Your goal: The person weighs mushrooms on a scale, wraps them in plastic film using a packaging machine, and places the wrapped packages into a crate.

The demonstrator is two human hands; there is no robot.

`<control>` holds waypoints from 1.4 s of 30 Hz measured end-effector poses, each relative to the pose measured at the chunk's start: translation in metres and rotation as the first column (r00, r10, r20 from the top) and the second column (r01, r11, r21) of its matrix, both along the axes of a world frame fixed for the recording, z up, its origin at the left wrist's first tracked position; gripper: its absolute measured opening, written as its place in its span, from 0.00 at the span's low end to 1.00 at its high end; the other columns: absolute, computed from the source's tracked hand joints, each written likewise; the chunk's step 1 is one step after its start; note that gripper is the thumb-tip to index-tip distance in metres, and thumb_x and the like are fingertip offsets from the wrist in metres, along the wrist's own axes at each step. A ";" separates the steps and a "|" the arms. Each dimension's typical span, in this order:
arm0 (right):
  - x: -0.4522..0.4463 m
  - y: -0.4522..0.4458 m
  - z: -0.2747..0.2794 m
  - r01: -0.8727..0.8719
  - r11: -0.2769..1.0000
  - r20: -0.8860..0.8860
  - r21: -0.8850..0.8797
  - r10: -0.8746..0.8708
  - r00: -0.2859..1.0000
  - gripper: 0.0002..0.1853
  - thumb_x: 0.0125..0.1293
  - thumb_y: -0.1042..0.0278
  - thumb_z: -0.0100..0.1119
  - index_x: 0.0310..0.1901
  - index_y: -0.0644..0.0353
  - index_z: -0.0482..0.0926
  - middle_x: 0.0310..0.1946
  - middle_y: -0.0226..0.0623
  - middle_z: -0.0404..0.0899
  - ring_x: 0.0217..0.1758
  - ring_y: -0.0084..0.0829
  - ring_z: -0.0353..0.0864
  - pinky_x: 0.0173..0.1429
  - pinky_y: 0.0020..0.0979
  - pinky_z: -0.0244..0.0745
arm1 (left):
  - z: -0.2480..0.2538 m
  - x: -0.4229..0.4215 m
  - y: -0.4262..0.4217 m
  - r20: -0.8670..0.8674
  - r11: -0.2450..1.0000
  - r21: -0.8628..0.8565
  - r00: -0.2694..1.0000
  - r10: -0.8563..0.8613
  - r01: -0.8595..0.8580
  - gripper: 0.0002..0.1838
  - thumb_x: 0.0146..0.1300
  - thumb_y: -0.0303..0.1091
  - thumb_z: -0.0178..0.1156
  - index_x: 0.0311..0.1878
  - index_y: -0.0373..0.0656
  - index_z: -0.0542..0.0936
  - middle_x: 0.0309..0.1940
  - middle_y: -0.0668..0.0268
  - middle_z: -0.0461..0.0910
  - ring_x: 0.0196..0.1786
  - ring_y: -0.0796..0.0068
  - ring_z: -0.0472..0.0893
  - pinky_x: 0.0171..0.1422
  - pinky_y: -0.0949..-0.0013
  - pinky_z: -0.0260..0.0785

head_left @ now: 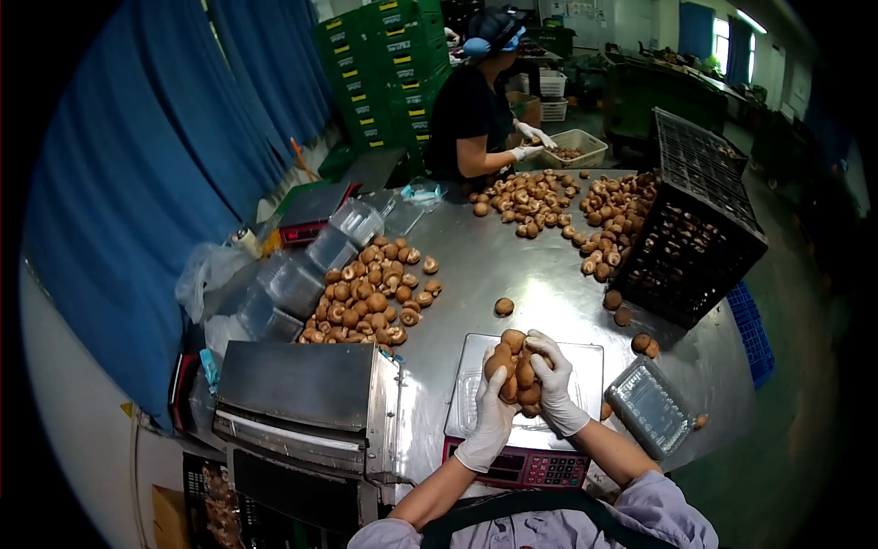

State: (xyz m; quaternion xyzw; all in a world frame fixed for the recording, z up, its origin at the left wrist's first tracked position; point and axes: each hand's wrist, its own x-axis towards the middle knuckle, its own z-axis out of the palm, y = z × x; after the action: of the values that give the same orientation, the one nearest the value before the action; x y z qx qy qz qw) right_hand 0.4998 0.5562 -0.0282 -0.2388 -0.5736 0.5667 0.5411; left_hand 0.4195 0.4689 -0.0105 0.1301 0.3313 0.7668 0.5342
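My left hand point(491, 419) and my right hand point(556, 386), both in white gloves, are closed around a cluster of brown-capped mushrooms point(514, 362). They hold it from both sides above a scale point(587, 366) with a pale weighing plate and a red keypad front. A clear plastic tray point(467, 389) shows partly on the plate, beside my left wrist; my hands hide the rest. To the right of the scale lies a clear plastic container point(647, 403). One loose mushroom point(504, 306) sits on the metal table just beyond the plate.
Left of centre is a mushroom pile point(370, 297) beside clear containers point(286, 284). A metal machine point(297, 384) stands at my left. At the right, a black crate point(700, 229) lies tipped among spilled mushrooms point(622, 206). Across the table, a co-worker point(471, 119) handles mushrooms near a basket point(590, 146).
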 end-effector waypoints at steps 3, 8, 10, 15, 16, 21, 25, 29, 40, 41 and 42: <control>0.003 0.001 0.000 0.003 1.000 0.032 0.025 -0.004 0.999 0.14 0.58 0.71 0.58 0.46 0.64 0.79 0.53 0.47 0.74 0.61 0.40 0.70 0.66 0.34 0.61 | 0.000 -0.002 -0.003 -0.025 0.995 -0.069 0.997 -0.077 0.075 0.41 0.60 0.48 0.59 0.71 0.54 0.50 0.64 0.60 0.60 0.66 0.60 0.64 0.63 0.49 0.66; 0.006 -0.004 -0.009 0.030 0.991 0.126 0.129 -0.046 0.991 0.15 0.59 0.69 0.56 0.46 0.66 0.79 0.53 0.48 0.74 0.59 0.40 0.72 0.65 0.34 0.63 | 0.004 -0.008 -0.008 -0.103 0.973 -0.191 0.983 -0.150 0.128 0.37 0.62 0.48 0.58 0.70 0.54 0.54 0.63 0.62 0.62 0.64 0.61 0.67 0.58 0.50 0.70; 0.005 -0.008 -0.010 0.022 0.992 0.122 0.123 -0.037 0.992 0.14 0.58 0.70 0.56 0.45 0.67 0.78 0.52 0.47 0.75 0.59 0.39 0.72 0.65 0.34 0.63 | 0.008 -0.007 -0.009 -0.118 0.968 -0.239 0.987 -0.112 0.081 0.33 0.62 0.44 0.58 0.69 0.51 0.59 0.59 0.63 0.67 0.60 0.64 0.71 0.55 0.55 0.73; 0.007 -0.014 -0.005 0.056 0.966 0.254 0.253 -0.122 0.959 0.12 0.56 0.74 0.59 0.43 0.64 0.80 0.48 0.46 0.77 0.56 0.40 0.74 0.61 0.35 0.68 | -0.011 -0.014 -0.003 -0.507 0.974 -0.198 0.862 -0.009 -0.106 0.31 0.61 0.35 0.60 0.65 0.35 0.64 0.57 0.59 0.71 0.57 0.71 0.73 0.61 0.71 0.66; 0.008 -0.013 -0.005 0.069 0.940 0.290 0.335 -0.173 0.941 0.12 0.54 0.74 0.61 0.42 0.63 0.80 0.47 0.45 0.78 0.55 0.41 0.74 0.60 0.35 0.69 | -0.019 -0.014 -0.002 -0.508 0.975 -0.198 0.861 -0.012 -0.103 0.31 0.61 0.35 0.60 0.65 0.35 0.64 0.57 0.59 0.71 0.57 0.71 0.73 0.61 0.71 0.66; 0.019 -0.011 0.002 0.050 0.859 0.421 0.509 -0.299 0.856 0.12 0.50 0.68 0.67 0.38 0.58 0.82 0.46 0.42 0.79 0.55 0.44 0.74 0.58 0.37 0.71 | -0.032 -0.021 -0.005 -0.886 0.969 -0.079 0.462 0.039 -0.234 0.31 0.56 0.31 0.65 0.62 0.35 0.68 0.55 0.53 0.74 0.57 0.66 0.74 0.60 0.70 0.66; 0.044 -0.011 0.012 -0.024 0.841 0.514 0.540 -0.308 0.801 0.13 0.49 0.64 0.67 0.37 0.58 0.82 0.48 0.42 0.79 0.55 0.45 0.73 0.58 0.39 0.71 | -0.024 -0.020 -0.013 -0.989 0.971 0.043 0.124 0.074 -0.237 0.31 0.49 0.32 0.69 0.59 0.39 0.72 0.51 0.51 0.75 0.54 0.57 0.76 0.58 0.65 0.68; 0.069 -0.018 0.020 0.023 0.881 0.535 0.472 -0.307 0.787 0.16 0.47 0.63 0.68 0.40 0.57 0.82 0.48 0.42 0.79 0.52 0.43 0.75 0.57 0.38 0.71 | -0.025 -0.026 -0.020 -0.994 0.983 0.042 0.094 0.060 -0.180 0.29 0.47 0.34 0.69 0.56 0.42 0.75 0.51 0.54 0.76 0.54 0.58 0.75 0.58 0.63 0.67; 0.087 -0.017 0.003 -0.017 0.868 0.561 0.496 -0.306 0.769 0.25 0.47 0.63 0.67 0.49 0.60 0.77 0.49 0.42 0.77 0.50 0.43 0.74 0.57 0.37 0.70 | -0.013 -0.053 -0.050 -0.995 0.998 -0.051 0.085 -0.053 0.025 0.25 0.46 0.39 0.70 0.48 0.42 0.76 0.54 0.53 0.70 0.58 0.56 0.71 0.62 0.60 0.64; 0.087 -0.017 0.003 -0.018 0.868 0.561 0.496 -0.304 0.770 0.25 0.48 0.63 0.67 0.49 0.60 0.77 0.49 0.42 0.77 0.51 0.44 0.74 0.57 0.37 0.70 | -0.015 -0.054 -0.051 -0.996 0.999 -0.038 0.084 -0.040 0.025 0.23 0.47 0.40 0.70 0.46 0.42 0.76 0.54 0.53 0.70 0.59 0.56 0.71 0.62 0.60 0.64; 0.086 -0.017 0.004 -0.019 0.869 0.561 0.494 -0.302 0.770 0.25 0.48 0.63 0.67 0.49 0.60 0.77 0.49 0.42 0.77 0.51 0.44 0.74 0.57 0.37 0.70 | -0.017 -0.054 -0.053 -0.996 0.999 -0.039 0.085 -0.041 0.024 0.23 0.47 0.40 0.70 0.46 0.42 0.76 0.54 0.53 0.70 0.59 0.56 0.71 0.62 0.60 0.64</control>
State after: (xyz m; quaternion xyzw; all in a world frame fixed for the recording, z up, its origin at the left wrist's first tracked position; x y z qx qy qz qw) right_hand 0.5858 0.5392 -0.0238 -0.3168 -0.8192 0.2542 0.4049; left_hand 0.3657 0.4162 -0.0278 0.6183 0.6071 0.4628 0.1873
